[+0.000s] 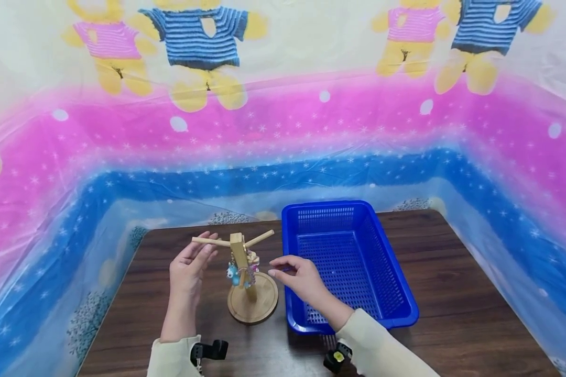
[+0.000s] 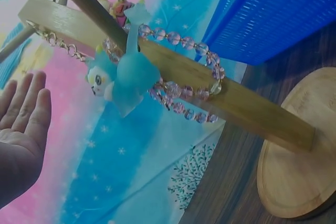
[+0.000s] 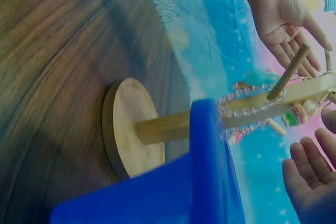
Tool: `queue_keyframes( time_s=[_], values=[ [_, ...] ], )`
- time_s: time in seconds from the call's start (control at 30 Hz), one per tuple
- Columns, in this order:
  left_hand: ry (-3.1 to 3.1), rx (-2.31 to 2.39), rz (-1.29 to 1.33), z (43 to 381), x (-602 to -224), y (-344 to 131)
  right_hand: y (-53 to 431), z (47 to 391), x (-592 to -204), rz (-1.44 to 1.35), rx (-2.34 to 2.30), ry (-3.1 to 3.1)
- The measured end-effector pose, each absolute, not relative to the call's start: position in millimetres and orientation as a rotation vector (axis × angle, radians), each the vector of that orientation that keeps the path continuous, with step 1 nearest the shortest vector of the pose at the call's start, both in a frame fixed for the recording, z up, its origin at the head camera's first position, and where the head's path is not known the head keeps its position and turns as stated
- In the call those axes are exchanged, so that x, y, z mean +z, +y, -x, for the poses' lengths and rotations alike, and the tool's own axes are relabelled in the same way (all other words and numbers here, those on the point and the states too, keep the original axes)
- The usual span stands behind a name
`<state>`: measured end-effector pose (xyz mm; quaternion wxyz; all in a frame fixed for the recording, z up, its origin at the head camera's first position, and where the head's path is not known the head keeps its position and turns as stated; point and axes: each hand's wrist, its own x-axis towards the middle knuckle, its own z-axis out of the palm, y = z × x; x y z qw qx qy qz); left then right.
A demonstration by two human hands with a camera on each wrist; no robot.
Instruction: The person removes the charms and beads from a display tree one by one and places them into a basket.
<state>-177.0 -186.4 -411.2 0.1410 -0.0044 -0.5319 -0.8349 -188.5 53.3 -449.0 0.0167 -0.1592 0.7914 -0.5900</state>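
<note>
A wooden stand [image 1: 238, 246] with a round base [image 1: 253, 303] and several pegs stands upright on the table. Hanging from it are a light-blue figure charm [image 2: 134, 74] on a chain and strands of clear pinkish beads [image 2: 181, 40]. More small colourful charms [image 3: 298, 114] hang on the other side. Beside the left peg is my left hand [image 1: 188, 272], its fingers loosely extended and holding nothing; whether they touch the peg I cannot tell. My right hand [image 1: 302, 277] hovers right of the charms, fingers gently bent and apart from the stand, with nothing in its grasp.
A blue perforated plastic basket [image 1: 290, 314] sits on the dark wood-grain table [image 1: 453, 293], just right of the stand and under my right forearm. A printed cloth [image 1: 283, 125] with pink and blue bands surrounds the table's back and sides.
</note>
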Motion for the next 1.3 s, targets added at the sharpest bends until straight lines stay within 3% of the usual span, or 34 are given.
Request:
queue_keyframes(
  time_s=[1.3],
  values=[
    [-1.221, -2.570, 0.044, 181.2, -409.9, -178.4, 3.0, 193.6, -469.4, 0.449, -1.917, 2.422]
  ],
)
